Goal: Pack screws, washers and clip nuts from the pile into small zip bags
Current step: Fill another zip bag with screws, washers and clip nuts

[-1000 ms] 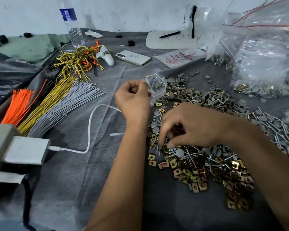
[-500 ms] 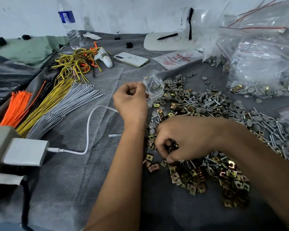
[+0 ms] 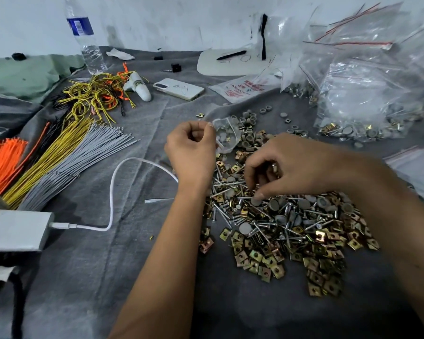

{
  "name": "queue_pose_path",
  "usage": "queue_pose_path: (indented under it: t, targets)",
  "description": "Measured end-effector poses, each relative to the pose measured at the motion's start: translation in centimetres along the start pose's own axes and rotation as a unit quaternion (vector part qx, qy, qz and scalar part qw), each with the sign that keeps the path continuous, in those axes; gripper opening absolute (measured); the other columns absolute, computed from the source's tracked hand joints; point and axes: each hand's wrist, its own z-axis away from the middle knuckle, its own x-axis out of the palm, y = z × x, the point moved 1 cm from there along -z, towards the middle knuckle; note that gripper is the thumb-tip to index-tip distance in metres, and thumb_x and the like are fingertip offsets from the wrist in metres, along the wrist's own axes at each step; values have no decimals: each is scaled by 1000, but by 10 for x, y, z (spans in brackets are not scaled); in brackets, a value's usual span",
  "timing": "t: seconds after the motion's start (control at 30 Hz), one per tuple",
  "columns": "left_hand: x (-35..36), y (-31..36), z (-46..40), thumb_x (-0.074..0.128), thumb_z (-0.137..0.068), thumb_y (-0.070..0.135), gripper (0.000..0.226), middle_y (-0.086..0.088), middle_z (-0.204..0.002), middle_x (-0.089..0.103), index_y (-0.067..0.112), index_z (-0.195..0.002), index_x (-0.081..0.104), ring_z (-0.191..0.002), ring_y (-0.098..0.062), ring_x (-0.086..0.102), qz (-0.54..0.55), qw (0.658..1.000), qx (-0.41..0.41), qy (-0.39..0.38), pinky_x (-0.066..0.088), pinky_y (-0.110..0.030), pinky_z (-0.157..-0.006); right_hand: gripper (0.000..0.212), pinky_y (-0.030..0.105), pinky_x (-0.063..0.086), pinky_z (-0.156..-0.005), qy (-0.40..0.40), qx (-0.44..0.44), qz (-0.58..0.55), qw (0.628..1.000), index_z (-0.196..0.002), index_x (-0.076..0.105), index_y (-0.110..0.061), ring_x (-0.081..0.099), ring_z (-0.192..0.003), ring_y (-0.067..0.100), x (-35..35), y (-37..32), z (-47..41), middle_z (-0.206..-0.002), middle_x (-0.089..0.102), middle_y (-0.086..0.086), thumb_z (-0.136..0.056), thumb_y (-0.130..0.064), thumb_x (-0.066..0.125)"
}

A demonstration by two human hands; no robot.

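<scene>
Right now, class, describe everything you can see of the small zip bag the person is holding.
The small zip bag is clear, thin, crinkled plastic. The left hand pinches it at its upper left edge, holding it just above the far side of the pile on the grey cloth. It hangs tilted, sagging down and right. Through the plastic, several grey round washers and at least one brass-coloured piece show. Whether its mouth is open cannot be told. The right hand does not touch it.

1. Part of the pile is hidden under the right hand.
2. What its curled fingers hold cannot be made out.
3. Beside the pile, the bag contents are blurred.
</scene>
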Motion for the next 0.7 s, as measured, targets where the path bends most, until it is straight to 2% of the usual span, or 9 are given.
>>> queue_pose_path:
  t: [0.1, 0.2, 0.27, 0.4, 0.57, 0.7]
  targets:
    - [7, 4, 11, 72, -91, 12, 11, 7, -62, 65, 14, -81, 73, -55, -8, 58, -40, 994, 62, -85, 47, -27, -52, 16, 21, 55, -66, 7, 26, -21, 999, -86, 72, -37, 67, -74, 0, -6, 14, 25, -82, 70, -18, -78, -36, 86]
    - [13, 10, 20, 73, -92, 14, 15, 14, -57, 60, 20, -78, 71, -51, -4, 52, -77, 980, 102, -155, 42, -23, -47, 14, 16, 52, -62, 34, 60, -35, 997, -85, 73, -38, 66, -76, -2, -11, 30, 58, -85, 69, -22, -78, -36, 86]
    - [17, 14, 26, 74, -92, 15, 15, 11, -58, 62, 20, -78, 71, -52, -7, 53, -95, 973, 109, -183, 45, -30, -47, 13, 14, 49, -62, 37, 90, -7, 995, -85, 74, -42, 65, -79, -7, -14, 40, 81, -88, 67, -29, -78, -42, 85]
    - [26, 23, 37, 73, -93, 15, 15, 1, -64, 68, 20, -78, 71, -56, -22, 62, -111, 966, 137, -190, 52, -40, -49, 14, 20, 52, -65, 19, 132, 8, 991, -79, 76, -42, 68, -72, -6, -14, 50, 116, -77, 72, -25, -76, -37, 88]
    - [48, 33, 56, 72, -89, 8, 13, 4, -65, 68, 12, -78, 73, -59, -15, 63, -123, 954, 193, -194, 55, -34, -53, 34, 33, 60, -63, 6, 204, 6, 979, -83, 71, -41, 68, -65, 2, 6, 49, 136, -78, 68, -26, -60, -52, 94]
    - [61, 31, 61, 73, -90, 9, 11, 4, -66, 69, 11, -79, 74, -59, -13, 64, -128, 949, 190, -215, 56, -32, -54, 29, 30, 58, -63, 34, 199, 41, 979, -77, 69, -34, 65, -65, 1, 19, 54, 132, -75, 68, -22, -66, -46, 92]
